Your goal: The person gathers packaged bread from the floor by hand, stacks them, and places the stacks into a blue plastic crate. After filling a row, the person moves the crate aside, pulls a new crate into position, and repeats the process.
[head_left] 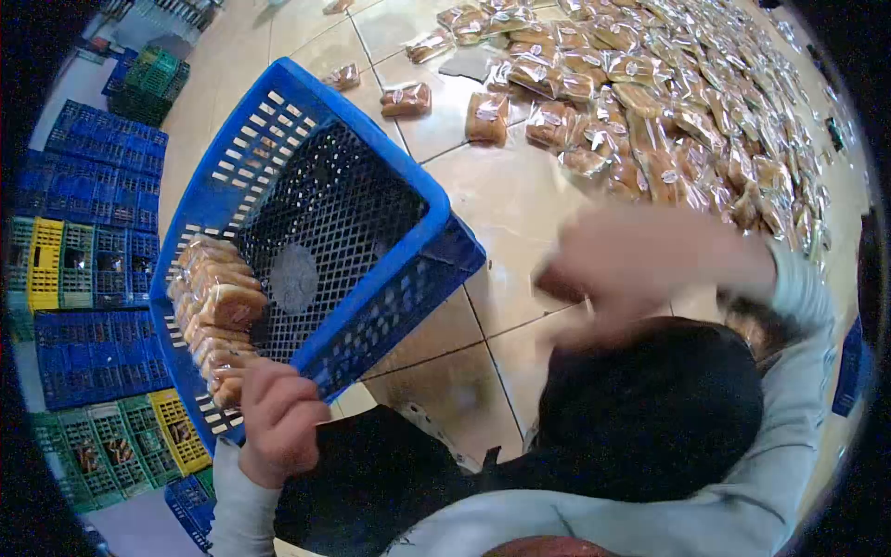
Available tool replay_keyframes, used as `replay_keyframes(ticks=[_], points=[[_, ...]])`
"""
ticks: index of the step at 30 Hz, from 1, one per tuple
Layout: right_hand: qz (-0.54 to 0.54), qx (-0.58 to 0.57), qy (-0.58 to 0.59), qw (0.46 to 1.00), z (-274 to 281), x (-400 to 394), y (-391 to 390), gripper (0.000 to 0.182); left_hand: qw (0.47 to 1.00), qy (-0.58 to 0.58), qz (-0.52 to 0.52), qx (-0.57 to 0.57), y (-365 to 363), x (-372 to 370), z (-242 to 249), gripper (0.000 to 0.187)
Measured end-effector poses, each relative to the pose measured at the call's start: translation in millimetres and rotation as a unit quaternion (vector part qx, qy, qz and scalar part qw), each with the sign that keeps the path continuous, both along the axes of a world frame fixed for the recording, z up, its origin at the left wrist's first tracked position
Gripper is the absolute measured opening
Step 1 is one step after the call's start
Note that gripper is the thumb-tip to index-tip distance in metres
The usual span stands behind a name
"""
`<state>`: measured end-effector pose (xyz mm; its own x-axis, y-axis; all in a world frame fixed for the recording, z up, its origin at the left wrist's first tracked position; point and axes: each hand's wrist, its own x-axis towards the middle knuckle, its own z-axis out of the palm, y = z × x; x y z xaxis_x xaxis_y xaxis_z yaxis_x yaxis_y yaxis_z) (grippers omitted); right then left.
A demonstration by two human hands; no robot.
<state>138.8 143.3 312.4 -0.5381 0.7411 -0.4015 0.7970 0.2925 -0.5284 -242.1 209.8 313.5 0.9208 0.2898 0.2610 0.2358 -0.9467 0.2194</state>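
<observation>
A blue plastic crate (pixel 436 209) with latticed sides tilts on the floor in front of me. Along its left inner side stands a row of packaged bread loaves (pixel 218 311) in clear wrap. My left hand (pixel 278 418) is closed around the crate's near rim, beside the row. Over the floor to the right of the crate, my right hand (pixel 640 265) is smeared by motion. A brown packaged bread loaf (pixel 561 280) shows between its curled fingers, partly hidden by them.
Many wrapped loaves (pixel 640 97) lie spread over the tiled floor at the upper right. A few single loaves, such as one wrapped loaf (pixel 406 99), lie near the crate's far side. Stacked blue crates (pixel 102 357) and other coloured crates line the left. My bent knees (pixel 650 408) are close below.
</observation>
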Motion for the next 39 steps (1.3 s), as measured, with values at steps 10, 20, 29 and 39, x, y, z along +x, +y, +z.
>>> replay_keyframes(ticks=[10, 20, 29, 39], points=[[-0.109, 0.284, 0.054, 0.951, -222, 128, 340, 0.049, 0.955, 0.098, 0.267, -0.090, 34, 24, -21, 0.043], [-0.162, 0.290, -0.184, 0.925, -331, 22, 422, 0.087, 0.938, 0.125, 0.312, -0.088, 35, 30, -22, 0.046], [-0.185, 0.391, -0.027, 0.901, -367, 108, 315, 0.075, 0.928, 0.117, 0.332, -0.120, 42, 30, -24, 0.043], [-0.168, 0.225, 0.014, 0.960, -318, 112, 303, 0.062, 0.895, 0.139, 0.346, -0.246, 50, 27, 0, 0.026]])
